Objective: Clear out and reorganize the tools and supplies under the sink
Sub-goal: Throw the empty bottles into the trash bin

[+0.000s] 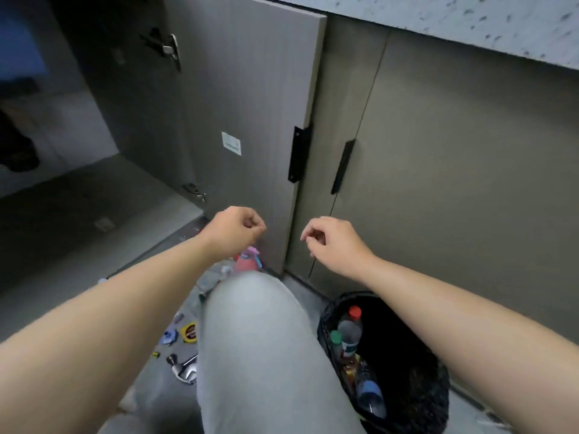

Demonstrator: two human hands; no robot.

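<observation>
My left hand (233, 233) hovers in a loose fist in front of the open cabinet door (250, 126), holding nothing that I can see. My right hand (332, 242) hangs beside it with fingers curled, empty too. The open cabinet floor (78, 220) at left looks dark and bare. Tools lie on the floor by my knee: a yellow tape measure (189, 332), a hammer (185, 368), a blue piece (169, 336). A pink spray bottle (247, 261) stands under my left hand, partly hidden by my knee.
A black bin (407, 386) at the right holds plastic bottles (349, 332). Closed cabinet doors with black handles (343, 167) fill the right. My grey-trousered knee (257, 339) blocks the middle floor. A speckled countertop (470, 17) overhangs above.
</observation>
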